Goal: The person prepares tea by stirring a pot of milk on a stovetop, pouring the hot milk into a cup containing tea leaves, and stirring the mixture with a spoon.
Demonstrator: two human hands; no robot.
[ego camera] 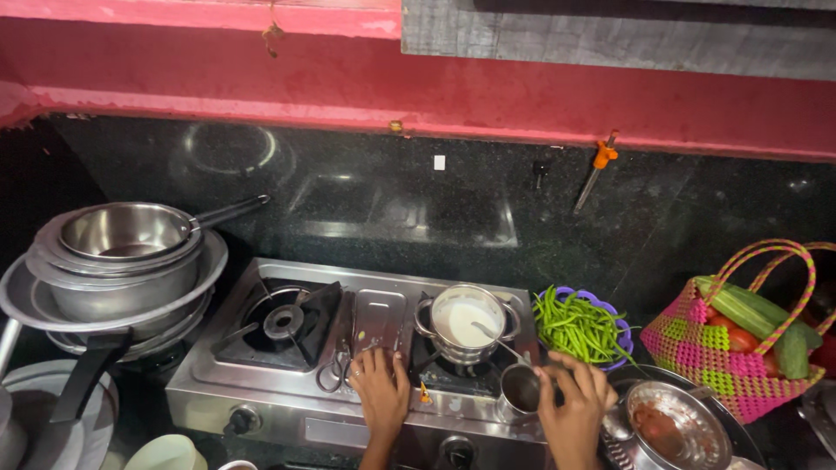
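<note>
At the far left of the black stone counter (488,218) sits a stack of nested steel pans and basins (122,270). Next comes the two-burner stainless steel gas stove (287,383), its left burner (283,322) bare. The left hand (381,387) lies flat on the stove top, its grip open and empty, beside a pair of metal tongs (335,370). On the right burner stands the small steel pot of white liquid (466,322) with a spoon in it. Just beside the pot, at the stove's front right corner, the right hand (570,400) has its grip closed on the rim of a small steel cup (520,392). Judging by this, the cup is being steadied near the pot; any move of it calls for keeping it level. Further right are a purple bowl of green beans (579,326) and a pink and green woven basket of vegetables (740,339).
</note>
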